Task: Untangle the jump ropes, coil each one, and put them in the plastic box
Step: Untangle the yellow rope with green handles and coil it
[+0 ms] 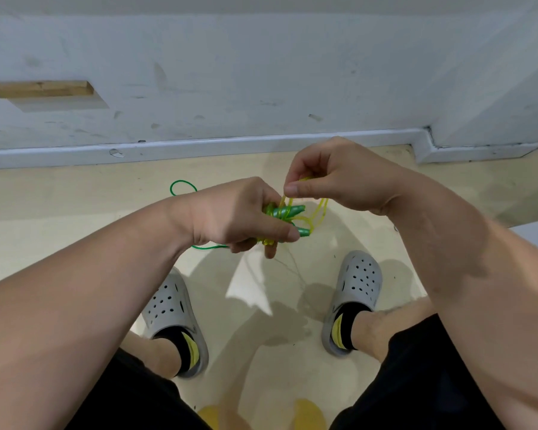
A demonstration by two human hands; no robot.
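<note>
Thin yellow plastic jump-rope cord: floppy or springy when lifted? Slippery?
Likely floppy: the thin yellow plastic cord sags in loose loops below the right hand pinching it. Probably light, since a fingertip pinch carries those loops. It looks glossy, so it may slide through fingers; the left hand gripping the green plastic handles seems the surer hold.

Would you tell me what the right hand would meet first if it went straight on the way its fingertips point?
Likely the left hand, gripping the green handles: its knuckles lie beyond the right hand, which pinches the yellow rope; depth is unclear.
</note>
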